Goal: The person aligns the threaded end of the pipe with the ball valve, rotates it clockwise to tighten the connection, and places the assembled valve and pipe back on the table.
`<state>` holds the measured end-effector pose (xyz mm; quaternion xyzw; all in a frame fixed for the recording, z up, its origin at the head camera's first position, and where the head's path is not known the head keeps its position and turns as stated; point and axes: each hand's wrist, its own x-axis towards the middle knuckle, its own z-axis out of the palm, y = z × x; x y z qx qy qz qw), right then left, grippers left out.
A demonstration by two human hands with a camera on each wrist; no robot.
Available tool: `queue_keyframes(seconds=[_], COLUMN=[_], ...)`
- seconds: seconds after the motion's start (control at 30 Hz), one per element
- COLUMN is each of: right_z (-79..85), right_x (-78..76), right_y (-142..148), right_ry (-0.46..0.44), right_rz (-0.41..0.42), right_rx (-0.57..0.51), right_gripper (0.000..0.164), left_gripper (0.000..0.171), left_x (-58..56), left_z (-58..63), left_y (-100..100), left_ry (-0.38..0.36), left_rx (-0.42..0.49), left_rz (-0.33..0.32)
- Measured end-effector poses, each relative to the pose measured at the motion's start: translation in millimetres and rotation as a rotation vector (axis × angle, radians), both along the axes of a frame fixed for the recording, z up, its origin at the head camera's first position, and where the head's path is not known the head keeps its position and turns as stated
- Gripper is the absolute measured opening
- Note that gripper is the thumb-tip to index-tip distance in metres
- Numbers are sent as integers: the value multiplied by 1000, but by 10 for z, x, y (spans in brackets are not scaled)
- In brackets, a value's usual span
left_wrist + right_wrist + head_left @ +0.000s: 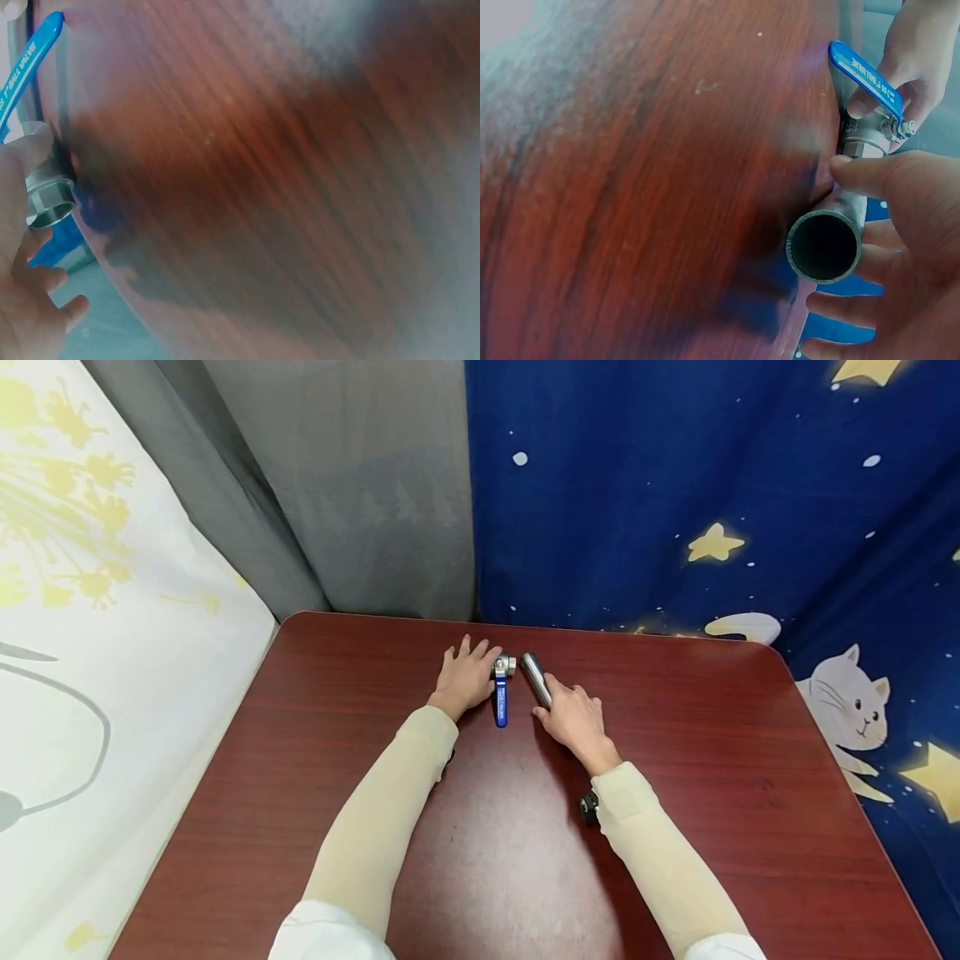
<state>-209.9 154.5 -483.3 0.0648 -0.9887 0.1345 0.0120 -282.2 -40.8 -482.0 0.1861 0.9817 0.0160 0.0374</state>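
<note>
A metal ball valve (pixel 510 665) with a blue lever handle (pixel 501 703) lies near the table's far edge. My left hand (pixel 467 678) is at its left side, fingers spread. In the left wrist view the thumb lies against the valve body (pixel 52 199), with the other fingers extended beyond it. Just right of the valve is a plain metal pipe (pixel 534 675), tilted on the table. My right hand (pixel 576 718) is at its near end. In the right wrist view the thumb and spread fingers lie on either side of the pipe's round open end (pixel 823 214).
The dark red wooden table (pixel 345 735) reflects light near its middle. Behind it hang a grey curtain (pixel 375 485) and a blue star-patterned curtain (pixel 600 527). White patterned cloth (pixel 135 693) hangs at the left. A dark wrist device (pixel 588 808) shows under the right sleeve.
</note>
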Motion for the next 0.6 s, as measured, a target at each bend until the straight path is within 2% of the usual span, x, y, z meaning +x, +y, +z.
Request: queue_keyframes(seconds=[0.2,0.43,0.6], right_z=[-7,-17,-14], right_x=[5,-2,-10], right_y=[-11,-25,-40], right_ry=[-2,0,-7], right_rz=[-15,-38,-43], right_rx=[27,51,59], right_gripper=[63,61,54], left_gripper=[60,59,56], left_x=[-35,-52,-64], left_z=[13,-37,-38], left_y=[39,60,72], left_ry=[5,5,24], left_rx=[19,47,34], left_rz=[15,32,48])
